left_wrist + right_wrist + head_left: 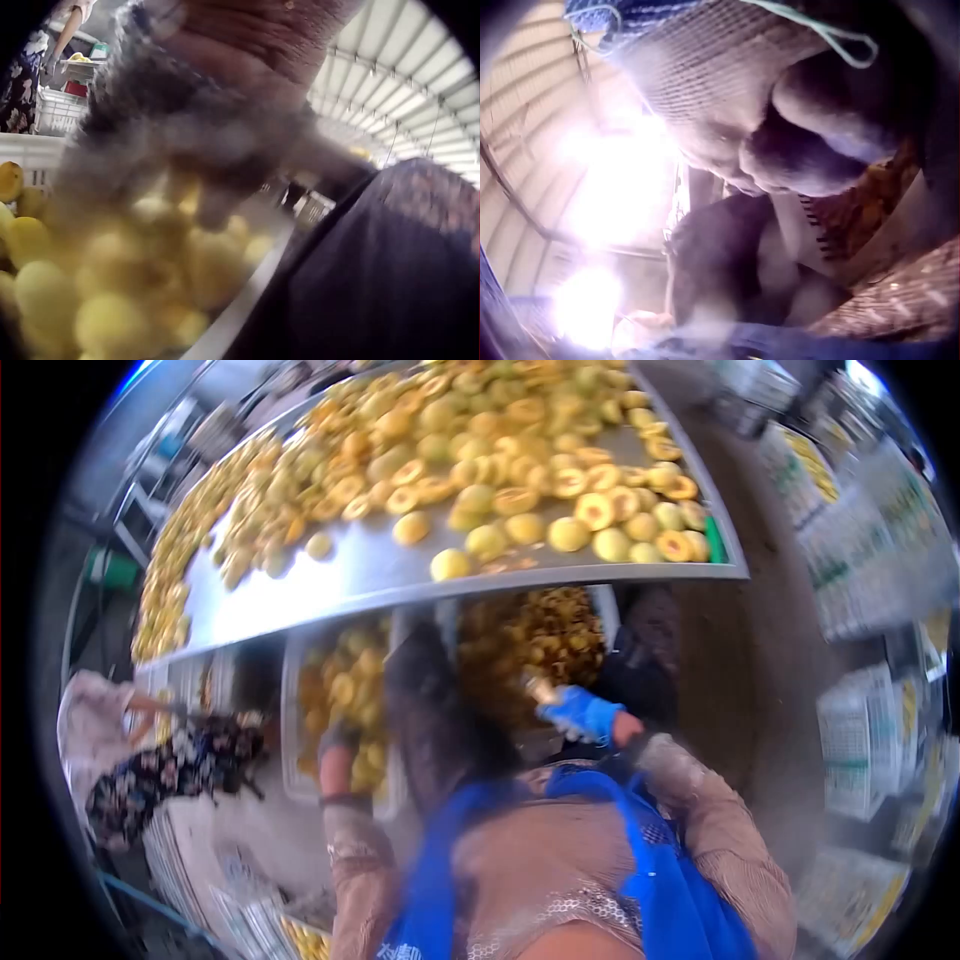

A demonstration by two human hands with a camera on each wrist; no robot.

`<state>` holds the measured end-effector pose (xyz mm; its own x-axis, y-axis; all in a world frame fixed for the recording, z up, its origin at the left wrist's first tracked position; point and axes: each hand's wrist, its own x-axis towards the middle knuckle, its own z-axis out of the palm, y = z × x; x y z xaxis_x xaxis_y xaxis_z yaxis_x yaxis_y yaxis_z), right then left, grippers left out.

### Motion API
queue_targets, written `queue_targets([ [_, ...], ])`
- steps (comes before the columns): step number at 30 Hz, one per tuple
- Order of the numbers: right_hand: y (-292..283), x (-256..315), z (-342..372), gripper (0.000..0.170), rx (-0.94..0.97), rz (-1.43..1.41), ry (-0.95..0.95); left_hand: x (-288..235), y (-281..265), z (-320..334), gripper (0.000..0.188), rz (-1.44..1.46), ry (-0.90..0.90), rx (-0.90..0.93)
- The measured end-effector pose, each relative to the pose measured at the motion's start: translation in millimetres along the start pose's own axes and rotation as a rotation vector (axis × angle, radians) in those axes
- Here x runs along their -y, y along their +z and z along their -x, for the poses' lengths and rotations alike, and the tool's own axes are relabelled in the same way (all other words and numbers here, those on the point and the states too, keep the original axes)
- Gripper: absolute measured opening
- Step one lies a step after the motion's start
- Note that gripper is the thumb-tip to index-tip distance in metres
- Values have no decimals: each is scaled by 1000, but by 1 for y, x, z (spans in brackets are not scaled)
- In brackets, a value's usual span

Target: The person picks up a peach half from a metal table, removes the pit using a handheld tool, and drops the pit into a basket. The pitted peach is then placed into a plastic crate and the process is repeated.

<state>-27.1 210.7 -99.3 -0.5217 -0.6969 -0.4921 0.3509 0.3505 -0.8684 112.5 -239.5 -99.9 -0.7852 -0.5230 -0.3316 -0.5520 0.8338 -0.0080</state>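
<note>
My left hand (340,745), in a dark knitted glove, reaches down into a white crate (291,730) of yellow peaches (345,685). In the left wrist view its blurred fingers (217,202) are down among the peaches, and I cannot tell whether they grip one. My right hand (582,716) wears a blue and pale glove and grips a small pale and orange-brown thing (541,689), its kind blurred. It is over a second crate of brown and orange peach pits or scraps (565,625). The right wrist view shows the gloved fingers (810,169) curled.
A metal table (380,560) heaped with whole and halved peaches (520,500) spans the front, its edge above both crates. My dark-trousered leg (440,700) stands between the crates. Another person (150,750) bends at the left. Stacked white crates (860,740) line the right.
</note>
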Motion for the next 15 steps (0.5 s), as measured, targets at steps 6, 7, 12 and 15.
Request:
queue_targets([
  [6,-9,13,2,22,-54,-196,216,-89,-136,-54,36,129,330,-409],
  [7,-8,20,2,23,-68,-220,277,-133,-164,-44,45,328,191,-439],
  [12,-17,-68,-34,34,55,530,-284,-243,-172,-117,53,39,470,-294],
  [15,-15,-156,-76,35,-288,955,-556,-297,-139,-143,55,95,720,-71],
])
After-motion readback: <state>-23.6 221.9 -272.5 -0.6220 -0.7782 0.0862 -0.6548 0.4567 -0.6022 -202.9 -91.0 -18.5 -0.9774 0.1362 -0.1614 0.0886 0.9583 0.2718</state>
